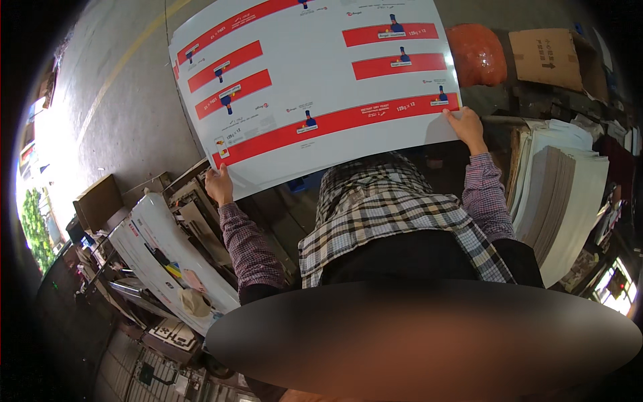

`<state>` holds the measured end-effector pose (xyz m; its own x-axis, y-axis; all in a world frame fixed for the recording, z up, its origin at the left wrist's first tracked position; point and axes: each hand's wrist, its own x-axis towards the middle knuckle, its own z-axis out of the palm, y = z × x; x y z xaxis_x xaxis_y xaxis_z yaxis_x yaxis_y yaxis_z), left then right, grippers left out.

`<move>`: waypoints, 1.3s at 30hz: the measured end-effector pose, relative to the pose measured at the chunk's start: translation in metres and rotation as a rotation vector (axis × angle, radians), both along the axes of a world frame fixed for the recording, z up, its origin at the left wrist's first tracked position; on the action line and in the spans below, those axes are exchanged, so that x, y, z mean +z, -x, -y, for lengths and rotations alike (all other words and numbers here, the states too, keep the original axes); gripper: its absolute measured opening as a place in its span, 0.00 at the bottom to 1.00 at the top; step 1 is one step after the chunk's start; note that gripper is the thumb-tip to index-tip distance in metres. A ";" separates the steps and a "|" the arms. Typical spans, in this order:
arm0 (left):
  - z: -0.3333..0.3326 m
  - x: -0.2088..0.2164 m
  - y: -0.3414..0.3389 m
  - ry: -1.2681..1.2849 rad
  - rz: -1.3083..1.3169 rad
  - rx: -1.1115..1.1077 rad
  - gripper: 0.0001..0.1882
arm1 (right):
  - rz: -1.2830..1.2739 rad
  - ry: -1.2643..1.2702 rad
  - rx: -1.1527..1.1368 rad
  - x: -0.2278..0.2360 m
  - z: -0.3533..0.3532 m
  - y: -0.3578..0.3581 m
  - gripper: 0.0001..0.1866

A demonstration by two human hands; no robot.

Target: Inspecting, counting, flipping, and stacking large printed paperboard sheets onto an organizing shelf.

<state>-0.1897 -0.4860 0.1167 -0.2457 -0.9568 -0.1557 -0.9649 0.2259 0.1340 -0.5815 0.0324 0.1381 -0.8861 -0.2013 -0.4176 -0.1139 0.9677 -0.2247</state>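
Observation:
Stretched out in front of me is a large white printed sheet with red bands and small blue figures. My left hand pinches its near left corner, thumb on top. At the near right corner my right hand grips the edge the same way. The fingers under the sheet are hidden. It is held tilted, its right side farther from me than its left, and its far edge runs out at the top of the view.
To my left stands a table with a white printed cover and small items. On my right is a tall stack of sheets. Beyond the sheet's right edge sit an orange-red plastic bundle and an open cardboard box.

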 end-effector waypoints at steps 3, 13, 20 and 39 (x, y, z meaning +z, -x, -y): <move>0.004 0.009 0.002 -0.051 0.049 -0.041 0.29 | 0.036 -0.089 0.026 0.014 0.002 0.013 0.35; 0.001 0.004 -0.007 -0.088 -0.124 -0.075 0.26 | 0.480 0.511 -0.440 0.007 -0.020 0.027 0.22; -0.120 0.071 0.037 0.083 -0.394 -0.594 0.23 | 0.716 0.947 -0.438 0.068 -0.004 0.028 0.20; -0.153 0.115 0.131 0.269 -0.046 -1.482 0.04 | -0.241 0.293 1.039 0.088 0.112 -0.081 0.34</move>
